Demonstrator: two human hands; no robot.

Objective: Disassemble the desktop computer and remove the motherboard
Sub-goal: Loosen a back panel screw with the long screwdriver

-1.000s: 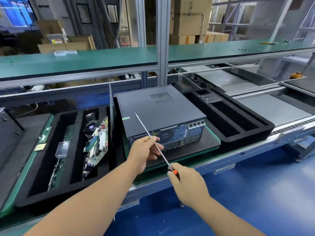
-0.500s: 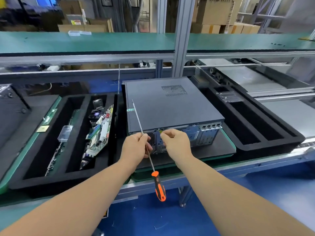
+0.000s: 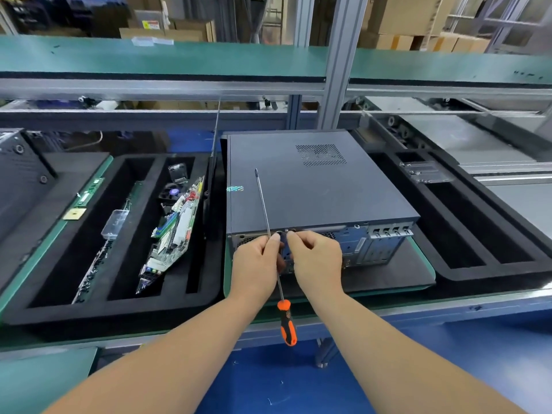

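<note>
We had one desktop computer (image 3: 316,192) lying flat on its pad, rear panel facing us so the case fastenings were within reach. Two foam trays (image 3: 119,306) flanked it, the left holding removed boards. Our left hand (image 3: 257,264) gripped the single screwdriver (image 3: 268,231) mid-shaft, parking it. Our right hand (image 3: 316,261) seemingly pinched a thumbscrew, though the fingers hid it.

Computer (image 3: 313,186) — dark grey desktop case, lid on, lying flat on a black mat, rear panel facing the person. Screwdriver (image 3: 270,234) — long thin shaft, orange-black handle, tip up over the lid.
</note>
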